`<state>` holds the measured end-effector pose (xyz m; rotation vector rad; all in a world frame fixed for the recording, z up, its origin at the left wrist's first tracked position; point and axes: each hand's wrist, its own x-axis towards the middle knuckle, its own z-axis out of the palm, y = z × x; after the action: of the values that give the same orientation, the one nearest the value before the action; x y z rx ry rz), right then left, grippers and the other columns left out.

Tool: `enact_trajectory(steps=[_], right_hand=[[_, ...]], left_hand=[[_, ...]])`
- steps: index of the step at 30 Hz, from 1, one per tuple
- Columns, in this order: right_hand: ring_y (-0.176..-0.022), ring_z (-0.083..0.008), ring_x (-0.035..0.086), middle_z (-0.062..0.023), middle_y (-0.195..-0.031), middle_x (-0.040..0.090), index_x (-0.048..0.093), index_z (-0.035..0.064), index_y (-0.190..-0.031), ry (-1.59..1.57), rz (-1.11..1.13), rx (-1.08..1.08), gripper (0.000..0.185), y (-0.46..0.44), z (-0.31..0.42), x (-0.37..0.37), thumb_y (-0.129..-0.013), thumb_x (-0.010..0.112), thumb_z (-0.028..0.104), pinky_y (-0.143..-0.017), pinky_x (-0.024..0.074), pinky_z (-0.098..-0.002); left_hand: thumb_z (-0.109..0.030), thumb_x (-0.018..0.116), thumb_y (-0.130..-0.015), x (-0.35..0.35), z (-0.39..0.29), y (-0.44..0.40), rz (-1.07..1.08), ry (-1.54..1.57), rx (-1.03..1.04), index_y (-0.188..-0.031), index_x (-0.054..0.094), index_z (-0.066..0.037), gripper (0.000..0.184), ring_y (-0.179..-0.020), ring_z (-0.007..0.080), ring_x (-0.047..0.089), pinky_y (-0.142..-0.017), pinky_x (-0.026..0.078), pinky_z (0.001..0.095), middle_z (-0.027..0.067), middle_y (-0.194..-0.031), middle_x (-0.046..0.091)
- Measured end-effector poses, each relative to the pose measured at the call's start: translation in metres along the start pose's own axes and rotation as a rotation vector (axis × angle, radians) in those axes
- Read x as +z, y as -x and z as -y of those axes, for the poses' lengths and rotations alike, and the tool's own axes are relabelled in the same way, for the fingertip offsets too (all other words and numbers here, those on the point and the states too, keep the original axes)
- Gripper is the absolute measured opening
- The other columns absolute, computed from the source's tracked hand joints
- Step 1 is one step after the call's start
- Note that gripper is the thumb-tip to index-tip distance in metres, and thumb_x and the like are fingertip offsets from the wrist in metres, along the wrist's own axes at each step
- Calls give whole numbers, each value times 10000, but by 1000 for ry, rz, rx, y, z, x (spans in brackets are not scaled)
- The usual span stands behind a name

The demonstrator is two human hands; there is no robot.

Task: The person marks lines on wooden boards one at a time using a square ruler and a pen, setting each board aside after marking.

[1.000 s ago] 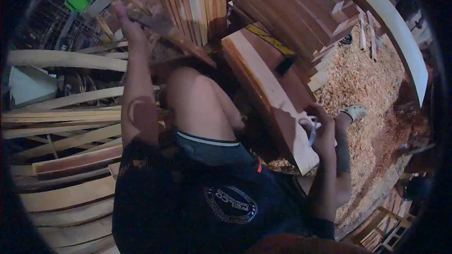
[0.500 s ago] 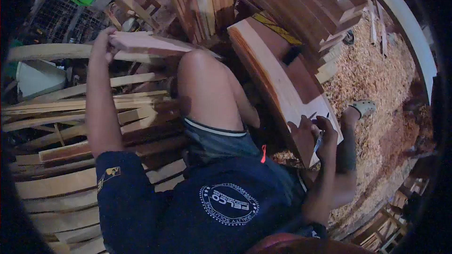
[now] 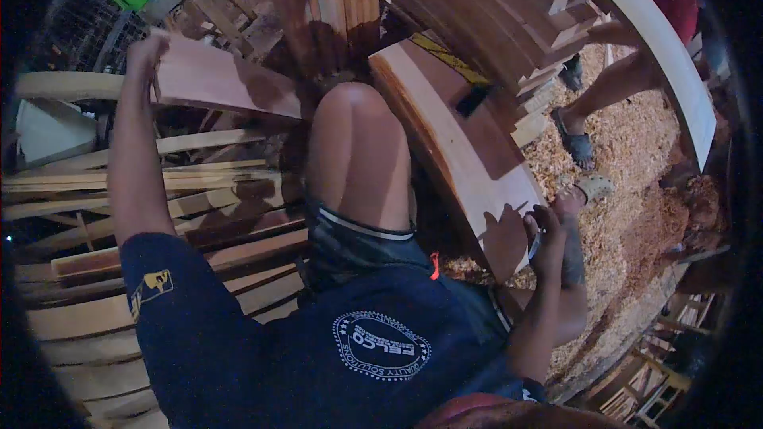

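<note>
My left hand (image 3: 147,56), at the upper left, grips the end of a short, broad wooden board (image 3: 218,75). The board's pale face is turned up, and its other end lies beside my raised knee (image 3: 354,115). A longer, curved wooden plank (image 3: 445,139) slants away to the right of that knee. Over its near end my right hand (image 3: 548,238) is closed around a slim pen (image 3: 534,246), mostly hidden by the fingers. The hand's shadow falls across the plank.
Stacked curved timbers (image 3: 477,8) rise behind the plank, and long strips (image 3: 159,183) pile up on the left. Wood shavings (image 3: 628,191) cover the floor at right. Another person's leg (image 3: 608,83) stands there, behind a pale curved strip (image 3: 660,32).
My left hand has moved the short board leftward and turned its broad face up. My right hand has drawn slightly back from the plank's surface. Another person has come into view at upper right.
</note>
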<state>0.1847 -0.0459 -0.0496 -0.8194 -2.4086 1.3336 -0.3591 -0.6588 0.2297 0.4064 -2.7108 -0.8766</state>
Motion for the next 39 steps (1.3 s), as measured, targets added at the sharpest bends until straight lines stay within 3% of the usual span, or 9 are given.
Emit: enact_trajectory(steps=[10,16,19,22,26,28,31,34,39], right_hand=[[-884,-188,680,-133,-957,735,665,-35,-1138,186,45,50,247,12,24,5,-911,703,56,-775,541,-330],[-862,-186,679,-154,-960,734,663,-57,-1134,222,35,102,238,9,31,13,-922,684,47,-763,541,-325],[-883,-185,691,-135,-963,741,665,-25,-1129,91,5,164,238,9,32,20,-919,715,75,-749,554,-332],[-904,-178,692,-126,-975,742,665,-4,-1133,134,28,108,241,16,23,24,-916,730,80,-748,560,-336],[-942,-162,680,-120,-988,744,663,1,-1137,178,67,196,237,17,42,22,-926,721,90,-780,551,-320],[-961,-243,714,-115,-998,754,666,17,-1146,184,79,242,246,14,41,20,-938,712,139,-813,562,-379],[-949,-351,713,-137,-1055,739,653,15,-1190,134,87,270,277,15,18,24,-974,646,188,-852,554,-424],[-966,-288,698,-146,-1078,721,638,-15,-1209,-115,21,297,272,13,27,28,-947,633,57,-832,561,-397],[-1050,-325,668,-156,-1131,694,625,12,-1233,-96,-87,196,272,22,-43,45,-987,516,47,-852,556,-403]], left_hand=[[-380,646,-811,55,-43,-140,-2,87,105,-860,728,-17,375,-755,233,636,-717,490,371,117,-825,696],[-481,653,-875,101,-110,-150,62,117,-51,-1051,690,-77,442,-890,234,648,-780,520,418,88,-989,691],[-525,678,-890,112,-95,-156,427,376,109,-1196,638,-98,526,-984,242,651,-844,527,456,80,-1114,676],[-568,650,-905,129,-112,-141,549,511,3,-1271,588,-101,597,-1019,267,657,-883,530,459,109,-1160,664],[-600,652,-889,155,-124,-145,408,628,70,-1353,540,-113,682,-1129,265,607,-874,525,441,152,-1260,603],[-615,672,-867,171,-138,-147,306,631,193,-1484,430,-130,821,-1253,284,549,-940,501,439,147,-1406,523],[-539,670,-893,219,-128,-177,232,500,432,-1536,344,-131,829,-1311,316,501,-1010,459,438,161,-1482,452],[-463,668,-918,272,-117,-210,151,263,712,-1588,258,-131,853,-1370,349,453,-1080,417,436,176,-1559,381],[-284,668,-933,256,-126,-135,116,378,692,-1574,291,-88,769,-1393,343,438,-1102,410,420,213,-1575,368]])
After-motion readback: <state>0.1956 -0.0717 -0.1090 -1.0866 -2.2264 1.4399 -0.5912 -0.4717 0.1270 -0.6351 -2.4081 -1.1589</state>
